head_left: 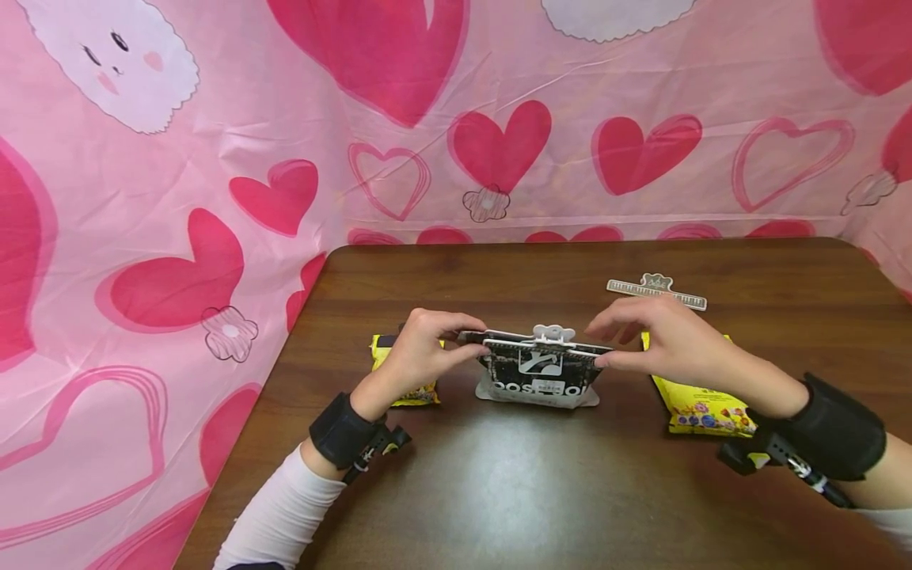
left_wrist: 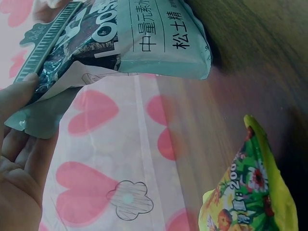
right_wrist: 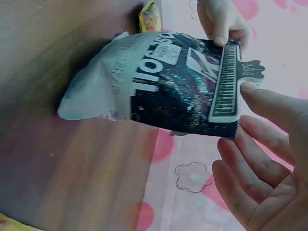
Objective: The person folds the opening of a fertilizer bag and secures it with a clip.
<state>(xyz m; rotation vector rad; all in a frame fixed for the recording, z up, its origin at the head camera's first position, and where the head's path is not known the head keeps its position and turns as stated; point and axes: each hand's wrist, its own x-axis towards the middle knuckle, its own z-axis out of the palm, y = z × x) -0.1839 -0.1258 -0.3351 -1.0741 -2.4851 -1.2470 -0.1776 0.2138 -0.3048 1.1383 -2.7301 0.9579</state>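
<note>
On the tabletop (head_left: 442,475), a yellow packet (head_left: 409,392) is partly hidden behind the left hand (head_left: 420,352), whose grip is pinched on the left end of the clip (head_left: 541,339). At centre, a black-and-white bag (head_left: 537,380) is stood upright, the clip across its top. The clip's right end is touched by the right hand (head_left: 670,340), fingers nearly straight. Beside it lie another yellow packet (head_left: 701,408) and, further back, a second clip (head_left: 655,289).

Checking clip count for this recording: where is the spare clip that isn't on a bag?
In the head view the spare clip lies flat on the brown table, far right of centre, just beyond the right hand and the right-hand yellow bag.
</note>
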